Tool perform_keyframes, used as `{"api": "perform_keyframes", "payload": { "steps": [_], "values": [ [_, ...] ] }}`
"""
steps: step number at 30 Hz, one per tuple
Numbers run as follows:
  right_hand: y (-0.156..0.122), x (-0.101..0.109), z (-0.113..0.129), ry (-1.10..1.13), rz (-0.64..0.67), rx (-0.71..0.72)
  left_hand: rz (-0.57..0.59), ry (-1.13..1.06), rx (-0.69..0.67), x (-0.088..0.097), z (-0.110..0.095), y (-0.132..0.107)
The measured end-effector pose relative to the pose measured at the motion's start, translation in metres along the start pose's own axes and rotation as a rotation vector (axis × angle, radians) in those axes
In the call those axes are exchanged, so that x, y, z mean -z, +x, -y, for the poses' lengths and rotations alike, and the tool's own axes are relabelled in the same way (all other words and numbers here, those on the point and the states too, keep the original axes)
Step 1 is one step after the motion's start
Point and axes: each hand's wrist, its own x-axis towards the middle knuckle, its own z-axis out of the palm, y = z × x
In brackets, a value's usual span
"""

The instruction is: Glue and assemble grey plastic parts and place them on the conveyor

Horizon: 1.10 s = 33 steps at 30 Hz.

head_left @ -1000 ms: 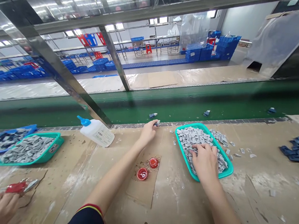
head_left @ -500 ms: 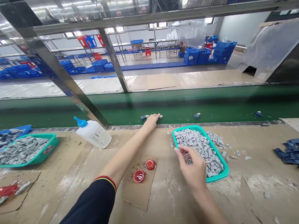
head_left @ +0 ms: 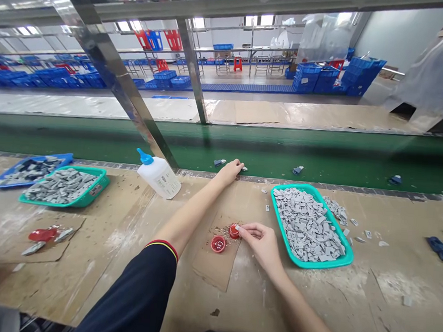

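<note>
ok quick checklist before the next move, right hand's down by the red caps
right hand has a small grey piece at its fingertips: ok
first red cap sits on the cardboard sheet, right by those fingertips: ok
second red cap stands apart from the first: ok
left hand at the edge of the green conveyor belt, holding something: cannot tell
all grey pieces inside the teal tray: not ok, a heap lies beside it
</note>
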Motion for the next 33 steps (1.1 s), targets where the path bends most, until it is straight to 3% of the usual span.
{"api": "perform_keyframes", "payload": {
  "steps": [5,9,12,15,18,22,26,27,30,33],
  "values": [
    [0.000,0.000,-0.002,0.003,0.018,-0.019,0.002,0.024,0.024,0.013,0.009,-0.002],
    [-0.001,0.001,0.001,0.007,0.035,-0.036,-0.092,0.055,0.195,0.026,0.027,-0.012],
    [-0.002,0.003,0.003,0.039,0.041,-0.067,-0.094,0.052,0.344,0.036,0.045,-0.022],
    [-0.004,0.007,0.005,0.102,0.076,-0.131,-0.068,0.006,0.407,0.046,0.058,-0.029],
    [-0.005,0.012,0.008,0.207,0.109,-0.189,-0.112,-0.076,0.431,0.056,0.056,-0.037],
    [-0.004,0.019,0.014,0.341,0.115,-0.231,-0.204,-0.260,0.379,0.065,0.020,-0.064],
    [-0.005,0.027,0.023,0.386,0.086,-0.212,-0.209,-0.507,0.257,0.068,-0.042,-0.117],
    [-0.006,0.029,0.025,0.389,0.083,-0.195,-0.245,-0.709,0.240,0.069,-0.057,-0.131],
    [-0.010,0.032,0.032,0.384,0.093,-0.142,-0.348,-1.013,0.327,0.072,-0.096,-0.168],
    [-0.015,0.032,0.038,0.361,0.125,-0.105,-0.348,-1.108,0.409,0.075,-0.119,-0.187]
  ]
}}
